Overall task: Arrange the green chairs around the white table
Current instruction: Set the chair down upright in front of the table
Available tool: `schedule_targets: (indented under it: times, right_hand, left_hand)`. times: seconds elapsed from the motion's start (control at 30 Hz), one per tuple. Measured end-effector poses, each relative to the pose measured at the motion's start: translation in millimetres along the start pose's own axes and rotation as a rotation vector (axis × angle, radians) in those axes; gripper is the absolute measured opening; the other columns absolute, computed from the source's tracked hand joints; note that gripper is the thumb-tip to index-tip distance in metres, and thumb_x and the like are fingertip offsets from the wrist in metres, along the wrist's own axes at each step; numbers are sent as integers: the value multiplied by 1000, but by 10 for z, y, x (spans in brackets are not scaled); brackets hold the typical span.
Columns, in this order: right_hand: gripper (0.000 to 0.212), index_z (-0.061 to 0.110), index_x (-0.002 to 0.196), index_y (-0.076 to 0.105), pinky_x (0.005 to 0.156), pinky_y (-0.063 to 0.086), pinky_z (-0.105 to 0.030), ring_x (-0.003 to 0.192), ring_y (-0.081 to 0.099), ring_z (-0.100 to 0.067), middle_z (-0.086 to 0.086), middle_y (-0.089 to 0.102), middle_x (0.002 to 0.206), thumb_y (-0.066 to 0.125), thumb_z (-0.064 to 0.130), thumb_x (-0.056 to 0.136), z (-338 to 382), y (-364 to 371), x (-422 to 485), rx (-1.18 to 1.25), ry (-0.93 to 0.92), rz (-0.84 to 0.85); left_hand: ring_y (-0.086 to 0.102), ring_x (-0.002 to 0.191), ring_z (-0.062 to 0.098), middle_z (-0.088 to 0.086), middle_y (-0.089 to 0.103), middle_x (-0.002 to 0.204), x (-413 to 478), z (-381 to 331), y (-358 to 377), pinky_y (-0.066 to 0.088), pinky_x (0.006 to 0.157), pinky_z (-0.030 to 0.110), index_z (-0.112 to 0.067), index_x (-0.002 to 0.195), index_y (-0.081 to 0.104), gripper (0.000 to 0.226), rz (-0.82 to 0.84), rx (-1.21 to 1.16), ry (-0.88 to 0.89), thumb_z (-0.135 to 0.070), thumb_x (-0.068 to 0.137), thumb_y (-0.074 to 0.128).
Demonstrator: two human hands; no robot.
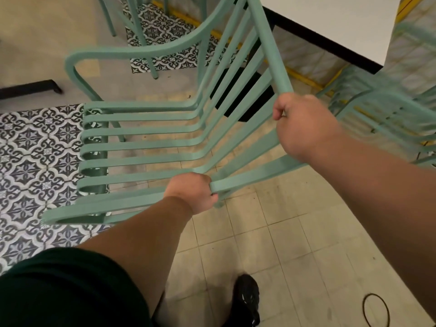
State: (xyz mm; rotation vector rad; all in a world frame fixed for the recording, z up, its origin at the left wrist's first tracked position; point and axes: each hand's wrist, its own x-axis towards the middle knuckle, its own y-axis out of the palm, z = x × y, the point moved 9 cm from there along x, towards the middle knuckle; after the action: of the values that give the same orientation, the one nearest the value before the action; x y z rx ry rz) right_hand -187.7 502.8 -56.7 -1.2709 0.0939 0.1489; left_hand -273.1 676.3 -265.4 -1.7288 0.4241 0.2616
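A green slatted chair fills the middle of the view, tilted. My left hand grips its near side rail low down, where the seat meets the back. My right hand grips the top bar of the chair's back. The white table with its black edge stands at the upper right, just beyond the chair's back. A second green chair, blurred, is at the right beside the table. Legs of another green chair show at the top left.
Patterned black-and-white floor tiles lie to the left, plain beige tiles under me. A black table foot is at the far left. My black shoe and a thin black loop are near the bottom.
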Motion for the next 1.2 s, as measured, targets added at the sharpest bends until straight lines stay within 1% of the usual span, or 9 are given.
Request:
schedule_targets:
  times: [0.13, 0.27, 0.4, 0.5, 0.77, 0.93, 1.0, 1.1, 1.2]
  right_hand:
    - [22, 28, 100, 58, 57, 33, -32, 70, 45, -21, -5, 40, 106, 46, 10, 98, -41, 11, -80, 10, 27, 5]
    - [21, 28, 99, 57, 56, 32, -32, 72, 47, -23, -4, 40, 103, 46, 9, 98, -34, 13, -158, 4, 49, 12]
    - [26, 26, 99, 56, 53, 30, -29, 69, 42, -19, 3, 32, 87, 44, 4, 96, 33, 57, -262, 22, 76, 51]
    - [24, 24, 100, 56, 52, 28, -29, 69, 43, -19, 6, 31, 87, 43, 4, 97, 122, 102, -394, 40, 79, 63]
    - [20, 20, 103, 54, 52, 30, -28, 68, 46, -23, 2, 31, 86, 42, 5, 97, 341, 218, -588, 64, 125, 76]
    - [17, 19, 104, 51, 52, 32, -28, 69, 49, -22, 2, 30, 88, 41, 6, 98, 535, 316, -710, 117, 155, 105]
    - [18, 20, 108, 47, 52, 30, -27, 69, 47, -21, 2, 30, 89, 42, 7, 98, 631, 378, -757, 136, 158, 127]
    - [18, 22, 112, 44, 52, 29, -26, 70, 47, -20, 1, 29, 92, 43, 9, 99, 747, 438, -818, 157, 163, 153]
    - [19, 24, 113, 42, 51, 27, -23, 70, 46, -17, -2, 31, 101, 44, 9, 100, 810, 459, -840, 152, 183, 177]
  left_hand:
    - [58, 73, 24, -4, 53, 70, -20, -19, 1, 51, 66, 35, -24, 85, 56, 34, 5, 32, 43, -57, 91, 49]
    - [56, 70, 23, -5, 50, 66, -47, -34, -7, 46, 63, 34, -23, 85, 54, 32, 26, 62, 91, -53, 93, 49]
    - [57, 70, 21, -7, 51, 65, -136, 54, -7, 54, 66, 34, -25, 84, 56, 29, 56, 71, 110, -52, 92, 50]
    - [59, 72, 21, -8, 50, 65, -223, 174, -4, 58, 70, 34, -26, 84, 57, 28, 83, 88, 122, -52, 92, 51]
    - [56, 71, 21, -8, 49, 64, -263, 457, -12, 53, 67, 32, -25, 80, 53, 27, 108, 120, 204, -50, 91, 54]
    - [54, 64, 21, -6, 54, 65, -249, 716, -90, 43, 60, 28, -22, 82, 65, 24, 41, 181, 252, -44, 87, 58]
    - [52, 63, 21, -5, 53, 65, -241, 845, -141, 40, 60, 27, -23, 77, 62, 22, 6, 182, 268, -43, 84, 61]
    - [50, 59, 21, -6, 51, 62, -231, 987, -205, 38, 59, 27, -21, 73, 65, 23, -65, 166, 296, -43, 79, 67]
    - [49, 57, 21, -5, 53, 60, -204, 1087, -224, 36, 57, 27, -20, 71, 66, 27, -100, 174, 307, -47, 74, 67]
